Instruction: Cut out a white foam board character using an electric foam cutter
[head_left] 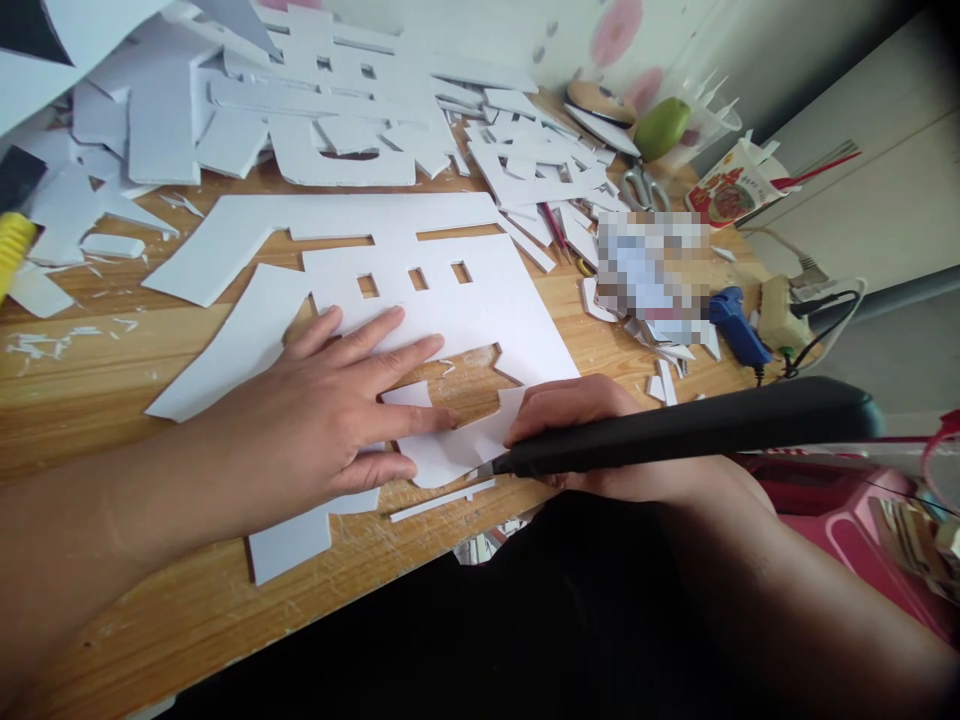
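Note:
A white foam board cutout point(495, 290) with three small square holes lies flat on the wooden table. My left hand point(352, 400) is spread over its lower left part, fingers apart and pressing down. In my right hand point(577, 410) is a craft knife point(690, 430) with a long black handle. Its blade tip meets the board's lower curved edge, close to my left thumb. A thin white offcut strip point(442, 500) rests just below the blade. Part of the cutout is hidden under my left hand.
White board scraps point(337, 110) pile up along the back. At the right are scissors point(643, 188), a green fruit point(662, 128), a paper cup point(735, 185), a blue glue gun point(739, 325) and a power strip point(776, 310). A yellow-handled tool point(16, 240) shows at the left edge.

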